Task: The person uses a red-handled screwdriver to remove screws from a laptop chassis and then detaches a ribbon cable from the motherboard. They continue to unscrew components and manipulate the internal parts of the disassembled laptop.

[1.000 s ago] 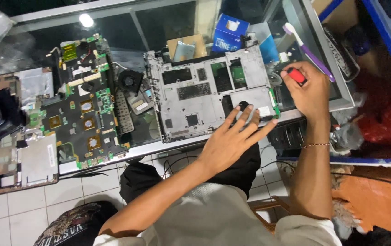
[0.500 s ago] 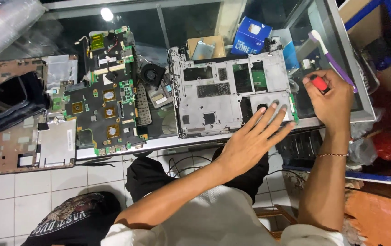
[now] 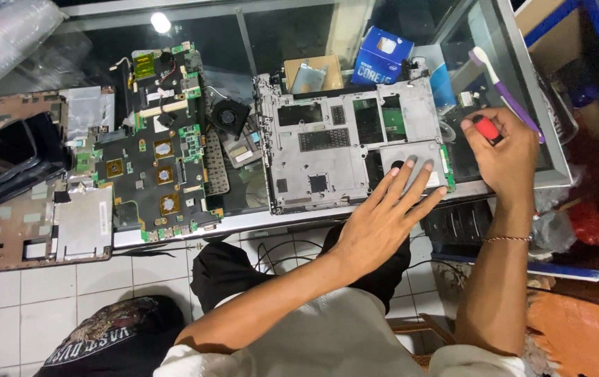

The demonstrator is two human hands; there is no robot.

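A grey laptop base frame point(image 3: 327, 164) lies on the glass counter. My left hand point(image 3: 383, 216) rests flat with fingers spread on its near right corner. My right hand point(image 3: 502, 150) is closed around a red-handled tool point(image 3: 486, 128) just right of the frame. A dark green motherboard point(image 3: 156, 157) lies to the left of the frame, with a black fan point(image 3: 228, 115) between them.
A purple and white toothbrush point(image 3: 505, 91) lies on the glass behind my right hand. A blue box point(image 3: 383, 56) and a small brown box point(image 3: 313, 73) stand at the back. Laptop shell parts point(image 3: 34, 216) lie far left. White tiled floor point(image 3: 6, 307) shows below the counter.
The view has shifted slightly. My left hand stays spread on the frame's corner and my right hand keeps the red-handled tool at the frame's right edge.
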